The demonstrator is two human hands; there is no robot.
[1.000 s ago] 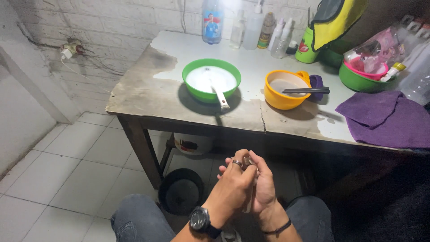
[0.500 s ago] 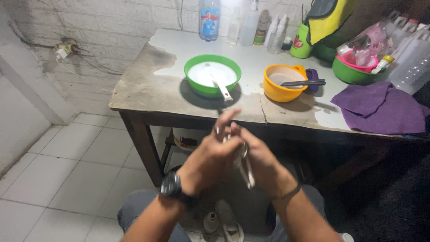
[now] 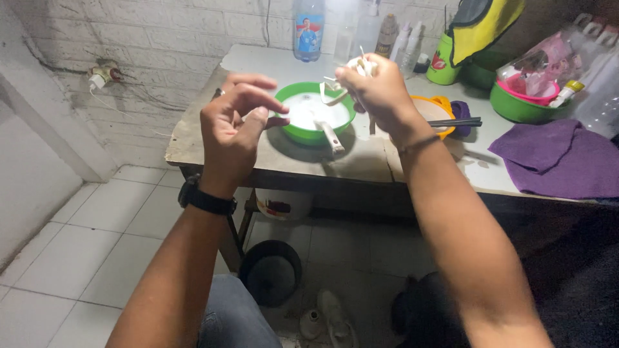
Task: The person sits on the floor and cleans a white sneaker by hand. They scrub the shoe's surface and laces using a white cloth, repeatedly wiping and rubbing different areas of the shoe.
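Above the near edge of the table (image 3: 213, 138), a small pale object with thin strips hanging from it (image 3: 342, 87) is held in the right hand (image 3: 380, 90), the fingers closed around it over the green bowl (image 3: 314, 111); what exactly it is cannot be told. The left hand (image 3: 235, 122) is raised just left of the bowl, nothing held in it, the fingers curled and apart, thumb near forefinger.

A pale liquid or paste is seen in the bowl, and a white-handled tool (image 3: 330, 134) is propped in it, handle towards the near side. A slip seems the likeliest trouble: the pale object could be dropped into the bowl if the grip loosened; the tool's handle could be knocked by a wrist and the contents tipped onto the tabletop. The yellow bowl (image 3: 435, 109), with dark sticks laid across it, stands close behind the right forearm and could be caught by it.

The tabletop is worn and stained; a purple cloth (image 3: 554, 161) is spread at the right, a plastic bottle (image 3: 308, 29) and smaller bottles are lined along the far side against a white brick wall (image 3: 161, 32); pale floor tiles (image 3: 77, 245) and a dark round pan (image 3: 271, 270) are seen below.
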